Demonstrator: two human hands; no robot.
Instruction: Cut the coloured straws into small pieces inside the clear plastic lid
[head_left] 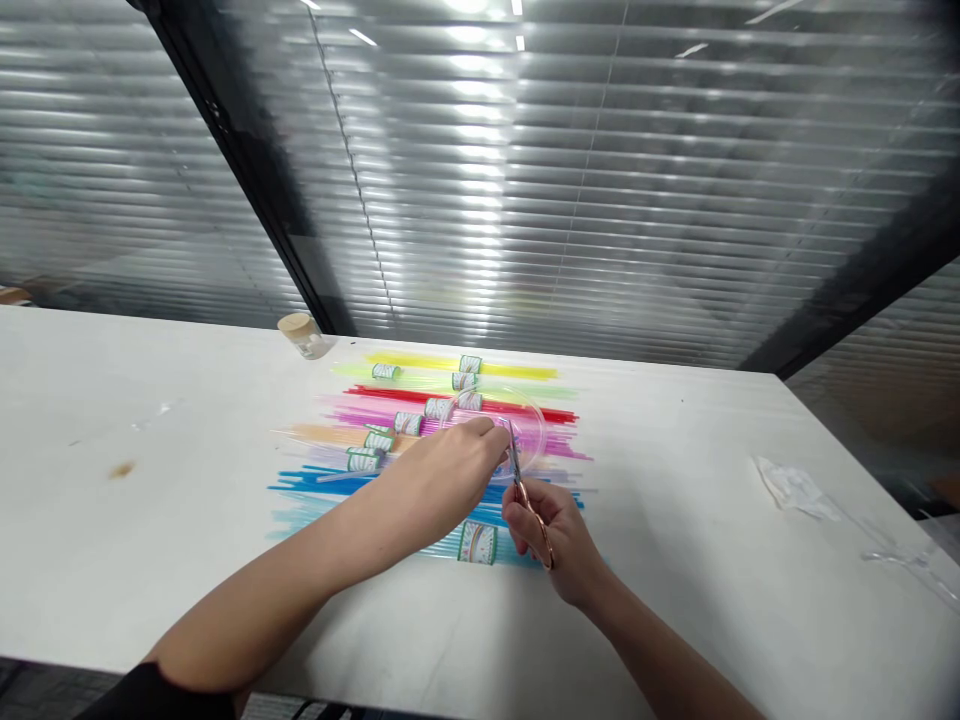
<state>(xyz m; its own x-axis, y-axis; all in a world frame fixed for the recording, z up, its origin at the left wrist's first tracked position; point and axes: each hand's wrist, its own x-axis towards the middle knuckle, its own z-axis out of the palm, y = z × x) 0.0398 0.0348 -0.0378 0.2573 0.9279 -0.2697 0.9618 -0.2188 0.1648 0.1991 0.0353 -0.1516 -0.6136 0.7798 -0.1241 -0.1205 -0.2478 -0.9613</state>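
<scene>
My right hand [555, 525] grips a small pair of scissors [516, 468] by its rose-gold handles, with the blades pointing up and away from me. Close to the blade tips, my left hand [465, 460] is closed in a pinch; what its fingers hold is hidden. Under both hands lie bundles of thin plastic sticks sorted by colour: yellow [525, 371], red [555, 412], pink-purple [562, 440], orange [322, 434], blue [307, 480] and light blue [442, 547]. Printed paper bands [477, 542] wrap them. A clear round rim [541, 425] rests over the middle bundles.
A jar with a tan lid [298, 326] stands at the table's back edge. To the right lie a crumpled white tissue [793, 487] and clear plastic scraps [911, 568]. The white table [187, 550] meets a glass wall with blinds [480, 180].
</scene>
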